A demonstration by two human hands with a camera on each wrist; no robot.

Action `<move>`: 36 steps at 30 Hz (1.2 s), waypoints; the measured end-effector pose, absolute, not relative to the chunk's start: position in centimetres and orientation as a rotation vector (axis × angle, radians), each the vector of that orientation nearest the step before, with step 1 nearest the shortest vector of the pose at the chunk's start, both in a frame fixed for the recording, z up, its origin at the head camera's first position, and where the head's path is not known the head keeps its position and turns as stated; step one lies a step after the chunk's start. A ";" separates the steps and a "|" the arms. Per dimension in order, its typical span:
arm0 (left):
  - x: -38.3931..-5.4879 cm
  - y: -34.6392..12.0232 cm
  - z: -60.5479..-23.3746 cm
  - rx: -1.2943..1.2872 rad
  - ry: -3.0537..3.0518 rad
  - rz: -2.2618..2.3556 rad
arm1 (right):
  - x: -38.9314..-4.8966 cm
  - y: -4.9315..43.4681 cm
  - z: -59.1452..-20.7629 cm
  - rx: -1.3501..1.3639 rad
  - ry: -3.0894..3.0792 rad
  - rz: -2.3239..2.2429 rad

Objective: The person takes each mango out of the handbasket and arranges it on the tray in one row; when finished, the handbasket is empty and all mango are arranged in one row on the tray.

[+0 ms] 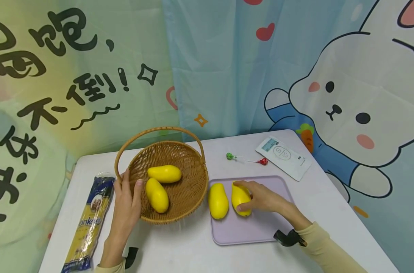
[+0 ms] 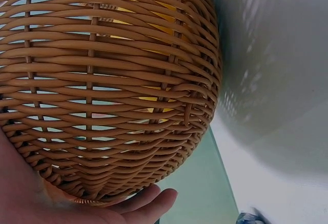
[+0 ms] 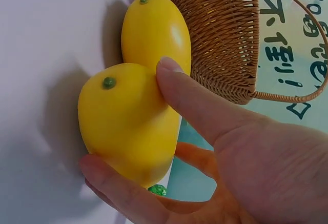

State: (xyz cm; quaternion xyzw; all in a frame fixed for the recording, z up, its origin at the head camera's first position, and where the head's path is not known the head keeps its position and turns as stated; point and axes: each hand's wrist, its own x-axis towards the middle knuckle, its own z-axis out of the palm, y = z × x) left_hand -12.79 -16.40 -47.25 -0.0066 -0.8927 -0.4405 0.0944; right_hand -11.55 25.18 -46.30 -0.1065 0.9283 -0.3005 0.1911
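Observation:
My left hand (image 1: 125, 206) grips the left rim of a brown wicker basket (image 1: 188, 193), beside the foot of its arched handle. Inside the basket lie two yellow mangoes, one lengthwise (image 1: 164, 174) and one slanting (image 1: 157, 195). Over a pale purple tray (image 1: 254, 232), my right hand (image 1: 263, 197) holds another mango (image 3: 125, 116) between thumb and fingers. A further mango (image 1: 218, 201) lies on the tray just left of the held one. In the left wrist view, the basket's woven wall (image 2: 102, 80) fills most of the picture and hides much of the hand.
Left of the basket lies a long blue-and-yellow packet (image 1: 87, 223). Behind the tray are a green lollipop (image 1: 230, 156), a red lollipop (image 1: 263, 161) and a white-grey pouch (image 1: 283, 157). A printed curtain (image 1: 220, 76) hangs along the table's back edge.

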 end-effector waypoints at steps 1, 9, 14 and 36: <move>-12.8 -16.4 -47.3 -0.018 -2.648 -1.307 | -11.5 25.1 -46.3 -0.298 2.608 -0.846; -12.9 -16.3 -47.3 -0.025 -2.644 -1.299 | -11.5 25.0 -45.6 -0.281 2.615 -0.833; -13.0 -16.2 -47.3 -0.026 -2.637 -1.288 | -11.5 25.1 -44.7 -0.248 2.605 -0.845; -12.9 -16.2 -47.4 -0.034 -2.631 -1.307 | -13.8 19.3 -33.6 -0.790 2.537 -0.756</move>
